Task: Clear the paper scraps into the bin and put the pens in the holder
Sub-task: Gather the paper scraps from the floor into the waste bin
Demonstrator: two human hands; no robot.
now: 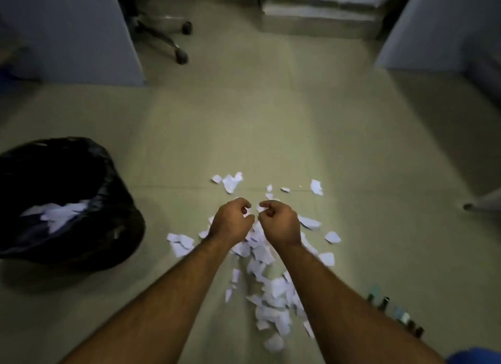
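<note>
Both curled hands, left hand [231, 222], right hand [279, 222], over paper scraps [271, 290] strewn lengthwise away from viewer

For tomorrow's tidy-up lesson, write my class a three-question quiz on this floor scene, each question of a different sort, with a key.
1. True or false: the bin lined with a black bag already holds some paper.
2. Multiple choice: where does the bin stand relative to the person?
A. to the left
B. to the right
C. straight ahead, past the scraps
3. Short answer: what lies on the floor under and around the left hand and the right hand?

Key
1. True: white pieces show inside it.
2. A.
3. A scatter of torn white paper scraps; both hands are curled over the pile, and whether either grip has closed on a scrap cannot be told.
</note>
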